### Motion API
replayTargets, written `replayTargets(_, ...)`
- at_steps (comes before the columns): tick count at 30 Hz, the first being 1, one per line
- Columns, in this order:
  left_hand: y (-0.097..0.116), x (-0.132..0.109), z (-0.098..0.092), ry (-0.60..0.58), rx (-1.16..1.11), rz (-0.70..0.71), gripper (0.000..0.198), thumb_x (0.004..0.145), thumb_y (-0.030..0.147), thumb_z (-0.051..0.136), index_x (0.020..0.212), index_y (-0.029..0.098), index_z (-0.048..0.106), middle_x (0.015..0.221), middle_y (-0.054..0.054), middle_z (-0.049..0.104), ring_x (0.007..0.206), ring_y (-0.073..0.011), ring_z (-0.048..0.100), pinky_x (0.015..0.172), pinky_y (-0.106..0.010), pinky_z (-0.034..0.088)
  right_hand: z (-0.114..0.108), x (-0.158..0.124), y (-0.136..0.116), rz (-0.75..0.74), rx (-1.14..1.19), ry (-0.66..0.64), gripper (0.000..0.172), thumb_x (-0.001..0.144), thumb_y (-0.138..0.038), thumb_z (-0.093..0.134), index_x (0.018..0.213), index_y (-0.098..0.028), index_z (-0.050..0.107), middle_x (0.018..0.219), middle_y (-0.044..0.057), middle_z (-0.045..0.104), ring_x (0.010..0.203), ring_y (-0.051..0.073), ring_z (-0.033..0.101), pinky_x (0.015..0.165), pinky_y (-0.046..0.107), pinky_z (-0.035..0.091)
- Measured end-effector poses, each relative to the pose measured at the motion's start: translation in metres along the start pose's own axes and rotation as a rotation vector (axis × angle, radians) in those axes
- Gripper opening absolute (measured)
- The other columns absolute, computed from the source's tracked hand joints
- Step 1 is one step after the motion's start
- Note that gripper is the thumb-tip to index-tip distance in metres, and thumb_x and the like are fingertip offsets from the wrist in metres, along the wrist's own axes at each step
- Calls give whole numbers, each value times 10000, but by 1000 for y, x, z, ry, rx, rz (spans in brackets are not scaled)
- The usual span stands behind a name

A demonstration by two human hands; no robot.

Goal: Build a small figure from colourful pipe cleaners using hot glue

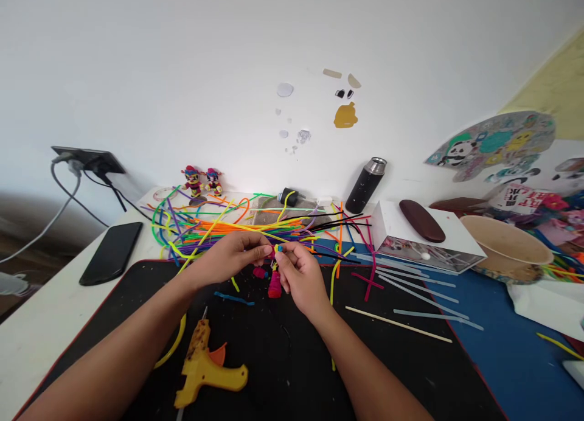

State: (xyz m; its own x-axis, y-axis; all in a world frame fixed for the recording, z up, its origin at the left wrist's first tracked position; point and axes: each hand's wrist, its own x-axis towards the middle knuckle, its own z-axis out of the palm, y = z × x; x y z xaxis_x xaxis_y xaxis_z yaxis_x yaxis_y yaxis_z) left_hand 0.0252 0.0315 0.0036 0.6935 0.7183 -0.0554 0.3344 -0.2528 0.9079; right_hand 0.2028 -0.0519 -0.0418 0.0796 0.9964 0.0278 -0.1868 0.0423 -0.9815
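Both my hands meet over the black mat (292, 354), fingers pinched together. Between their fingertips is a small figure part of wound pink pipe cleaner (274, 285), with a bit of blue at the top. My left hand (239, 255) grips its upper end from the left, and my right hand (300, 275) pinches the blue bit from the right. The fingers hide much of the piece. A small pink and blue piece (260, 272) shows just below my left fingers; whether it is joined on, I cannot tell. A short blue pipe cleaner (233, 299) lies nearer me.
A yellow glue gun (205, 366) lies front left. Behind my hands spreads a pile of coloured pipe cleaners (214, 231). Right are glue sticks (424, 293), a wooden stick (396, 323), a white box (381, 226) and a black flask (365, 187). A phone (112, 253) lies left.
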Motion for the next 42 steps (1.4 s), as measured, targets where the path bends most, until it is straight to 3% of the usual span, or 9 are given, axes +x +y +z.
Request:
replayTargets(16,-3,0,-6,-5,-19,-25,434,935,613,661,909,182,700,801,-3,663,745,-180,625,711,-275,522,0,1,2,-13,3,-20,354,934,-527,700,1031,-196,617,529,-102,516,386,78,388,408,211,306)
replayTargets(23,-2,0,-6,-43,71,0,441,970,602,614,913,177,718,784,-10,676,723,-176,606,681,-269,484,-1,1,2,0,21,-12,375,918,-538,709,1040,-192,632,513,-109,503,376,79,383,399,212,290)
replayTargets(29,2,-3,-7,23,86,55,382,963,552,661,1088,196,720,1004,-48,753,886,-212,676,806,-309,534,-1,1,3,-1,-14,-15,341,926,-511,697,1016,-185,652,511,-101,505,385,82,386,410,217,291)
replayTargets(36,5,-4,-4,-15,65,16,340,932,515,701,1083,210,698,913,-21,752,832,-212,696,788,-314,549,0,1,4,7,-26,-14,372,903,-535,716,1034,-193,651,511,-103,515,378,85,400,407,215,311)
replayTargets(42,-6,-3,-21,-10,188,1,324,938,451,653,1159,234,746,985,-21,793,914,-227,726,825,-295,536,-4,3,1,-9,-6,-8,350,925,-516,707,1048,-191,663,511,-101,501,381,90,398,405,223,308)
